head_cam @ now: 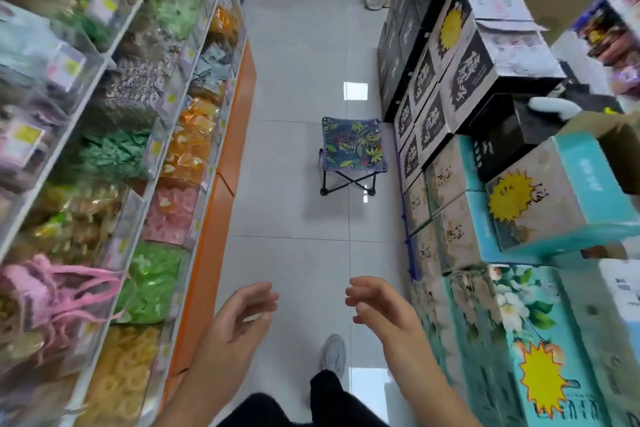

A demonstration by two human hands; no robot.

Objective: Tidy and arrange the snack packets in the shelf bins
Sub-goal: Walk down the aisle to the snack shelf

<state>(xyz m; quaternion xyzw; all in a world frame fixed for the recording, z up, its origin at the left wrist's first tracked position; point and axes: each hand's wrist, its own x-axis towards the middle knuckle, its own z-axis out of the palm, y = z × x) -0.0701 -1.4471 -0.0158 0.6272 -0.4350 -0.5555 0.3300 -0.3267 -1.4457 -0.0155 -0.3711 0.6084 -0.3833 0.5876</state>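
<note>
Snack packets (152,282) fill the clear shelf bins (166,225) left of the folding stool (351,149), stacked in tiers. We judge them light, soft, crinkly & slippery, so pinch by a sealed edge, not the middle. Aisle floor (298,73) btwn bins & the carton stack (485,163) right of the stool gives open room. Our left hand (239,319) & right hand (384,308) hover nearer us than the stool, fingers loosely curled, holding nothing.

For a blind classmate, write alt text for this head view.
Two empty hands, left hand and right hand, hover open over a grey tiled aisle, clear shelf bins of snack packets left, stacked cartons right, a leaf-print folding stool ahead.
</note>
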